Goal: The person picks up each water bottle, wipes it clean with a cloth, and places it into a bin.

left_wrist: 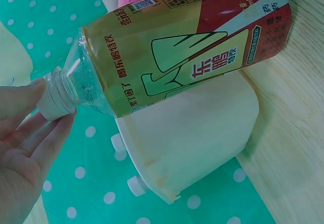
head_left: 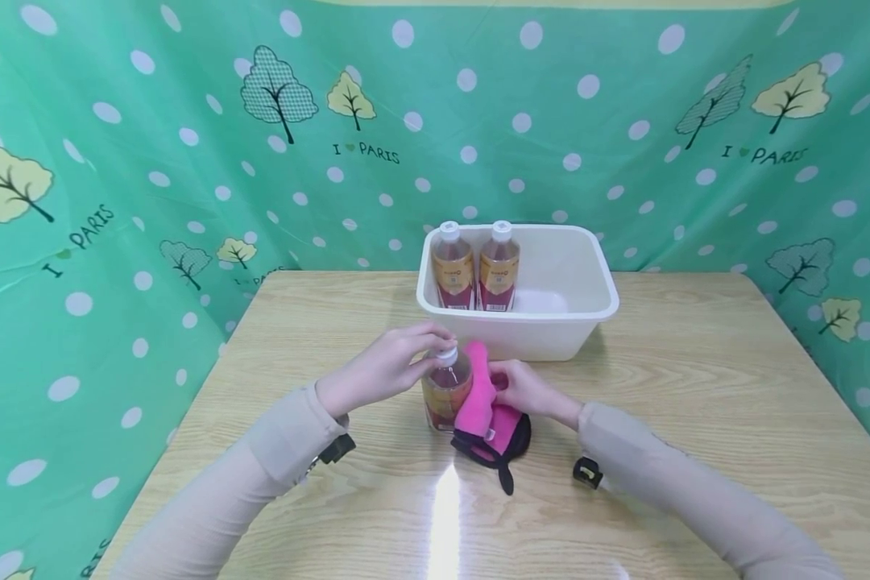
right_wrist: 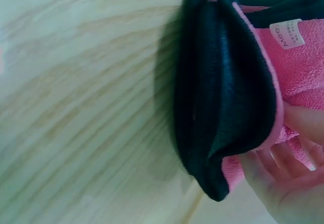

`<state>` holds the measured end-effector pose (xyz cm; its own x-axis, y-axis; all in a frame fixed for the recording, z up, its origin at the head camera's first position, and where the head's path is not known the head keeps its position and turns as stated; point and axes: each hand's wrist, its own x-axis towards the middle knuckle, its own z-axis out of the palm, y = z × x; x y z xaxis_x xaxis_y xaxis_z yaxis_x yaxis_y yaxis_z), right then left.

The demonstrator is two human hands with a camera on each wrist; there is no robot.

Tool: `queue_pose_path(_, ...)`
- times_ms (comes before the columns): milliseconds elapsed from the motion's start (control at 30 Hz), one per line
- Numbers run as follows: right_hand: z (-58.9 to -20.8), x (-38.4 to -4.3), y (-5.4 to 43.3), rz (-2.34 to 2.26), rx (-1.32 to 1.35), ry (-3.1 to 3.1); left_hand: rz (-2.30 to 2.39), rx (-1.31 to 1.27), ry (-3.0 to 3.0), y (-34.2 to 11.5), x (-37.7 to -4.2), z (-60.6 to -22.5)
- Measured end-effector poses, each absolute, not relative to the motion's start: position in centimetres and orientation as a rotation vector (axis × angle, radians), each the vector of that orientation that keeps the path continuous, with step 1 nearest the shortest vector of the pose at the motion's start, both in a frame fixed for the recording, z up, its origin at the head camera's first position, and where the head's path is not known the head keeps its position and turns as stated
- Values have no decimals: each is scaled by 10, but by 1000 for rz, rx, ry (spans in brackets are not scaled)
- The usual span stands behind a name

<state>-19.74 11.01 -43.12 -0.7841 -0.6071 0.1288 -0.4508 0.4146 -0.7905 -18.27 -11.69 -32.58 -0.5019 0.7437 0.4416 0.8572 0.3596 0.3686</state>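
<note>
My left hand (head_left: 387, 366) pinches the white cap (left_wrist: 54, 95) of a bottle of reddish-brown drink (head_left: 444, 399), thumb on one side and fingers on the other. This bottle stands upright on the table in front of a white tub. Against its right side lies a pink terry mitt (head_left: 476, 407) with black trim. My right hand (head_left: 528, 389) grips the mitt from the right. In the right wrist view, the thumb and fingers of that hand hold the pink fabric (right_wrist: 309, 77) beside the mitt's dark-lined opening (right_wrist: 243, 102).
The white tub (head_left: 525, 338) stands at the back of the wooden table (head_left: 333, 314). Two similar bottles, one on the left (head_left: 454, 274) and one beside it (head_left: 499, 274), stand upright in the tub's left part. A green dotted curtain (head_left: 406, 185) hangs behind and at both sides.
</note>
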Motion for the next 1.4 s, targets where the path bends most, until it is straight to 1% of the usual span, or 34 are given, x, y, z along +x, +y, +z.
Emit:
queue_pose_path(467, -385, -185, 113, -1384, -874, 2501, -841, -1441, -2440, -118, -182, -326)
queue_pose_path(633, -377, -186, 114, -1406, -847, 2500, -853, -1446, -2439, -117, -183, -326)
queue_pose_path(1033, -382, -189, 113, -1388, -859, 2499, -872, -1456, -2409, -118, -183, -326)
queue_pose_path(1400, -410, -195, 111, -1332, -870, 2491, -855, -1453, -2407, -118, -182, -326)
